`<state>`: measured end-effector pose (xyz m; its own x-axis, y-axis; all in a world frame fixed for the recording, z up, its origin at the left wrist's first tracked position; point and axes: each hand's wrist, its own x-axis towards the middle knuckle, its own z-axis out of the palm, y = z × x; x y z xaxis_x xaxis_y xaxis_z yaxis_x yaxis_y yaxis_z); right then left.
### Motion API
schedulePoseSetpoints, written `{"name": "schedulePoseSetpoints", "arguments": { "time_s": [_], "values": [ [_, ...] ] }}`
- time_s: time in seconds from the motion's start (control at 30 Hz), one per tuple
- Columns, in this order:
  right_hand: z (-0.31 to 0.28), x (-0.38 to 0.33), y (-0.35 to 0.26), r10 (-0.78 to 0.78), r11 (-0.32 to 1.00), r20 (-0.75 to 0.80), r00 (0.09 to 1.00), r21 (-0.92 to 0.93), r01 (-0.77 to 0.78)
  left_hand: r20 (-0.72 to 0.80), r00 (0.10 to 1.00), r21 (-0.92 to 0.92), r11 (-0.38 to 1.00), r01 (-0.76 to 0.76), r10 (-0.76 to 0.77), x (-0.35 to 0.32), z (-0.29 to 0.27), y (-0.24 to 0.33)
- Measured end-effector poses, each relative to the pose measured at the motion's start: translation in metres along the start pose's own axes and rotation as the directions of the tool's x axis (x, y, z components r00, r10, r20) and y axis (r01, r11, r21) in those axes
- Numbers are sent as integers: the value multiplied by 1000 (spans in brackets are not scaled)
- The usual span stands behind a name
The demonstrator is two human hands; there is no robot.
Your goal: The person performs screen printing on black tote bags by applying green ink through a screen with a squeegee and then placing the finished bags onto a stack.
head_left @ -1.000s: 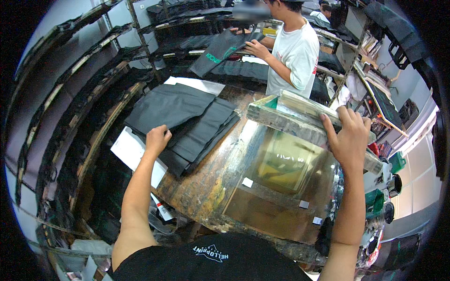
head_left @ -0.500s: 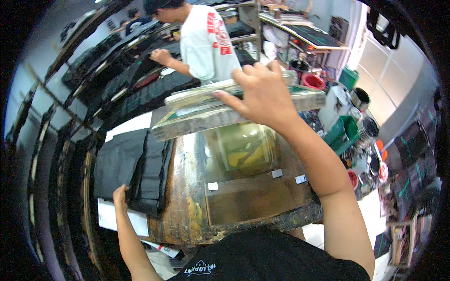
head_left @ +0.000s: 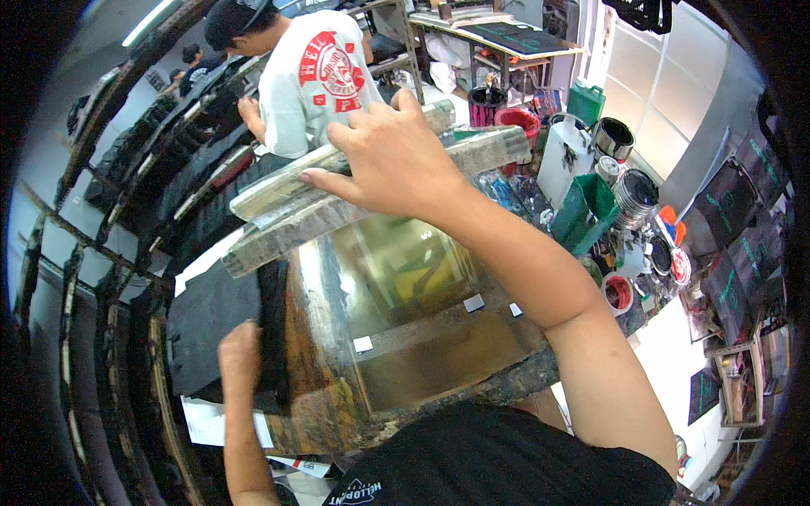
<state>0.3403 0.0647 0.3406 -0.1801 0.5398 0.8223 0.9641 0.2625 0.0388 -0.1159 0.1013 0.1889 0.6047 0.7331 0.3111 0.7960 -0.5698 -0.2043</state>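
My right hand (head_left: pixel 395 160) is closed over the pale bar of a squeegee (head_left: pixel 278 185), thumb on the near side. The squeegee rests along a tilted screen-printing frame (head_left: pixel 278 240), whose grey edge is raised above the table. Under it lies a brownish, shiny printing board (head_left: pixel 447 363) with small white tabs (head_left: pixel 363 344) stuck on. My left hand (head_left: pixel 241 350), blurred and curled, is at a stack of black cloth pieces (head_left: pixel 211 312) on the left; its fingertips are hidden, so what they hold does not show.
A person in a white shirt (head_left: pixel 308 84) stands beyond the frame. At right are a green cut-open container (head_left: pixel 584 215), a red tub (head_left: pixel 618 293) and several paint cans (head_left: pixel 613 137). Racks of dark cloth (head_left: pixel 126 354) line the left. White paper (head_left: pixel 224 422) lies under the black stack.
My right hand, squeegee and frame have shifted left in view as the view turned. My left hand has moved up and right over the black cloth.
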Motion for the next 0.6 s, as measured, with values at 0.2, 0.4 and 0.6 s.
{"name": "schedulePoseSetpoints", "arguments": {
  "time_s": [0.2,0.4,0.6],
  "values": [
    [3,11,7,-2,1000,6,1000,-1,2,138,990,-378,924,48,5,67,85,166],
    [8,16,14,-9,1000,25,1000,-21,9,126,967,-536,835,-123,223,109,87,312],
    [3,28,16,5,1000,215,977,-24,0,238,932,-414,897,-157,273,59,75,278]
  ]
}}
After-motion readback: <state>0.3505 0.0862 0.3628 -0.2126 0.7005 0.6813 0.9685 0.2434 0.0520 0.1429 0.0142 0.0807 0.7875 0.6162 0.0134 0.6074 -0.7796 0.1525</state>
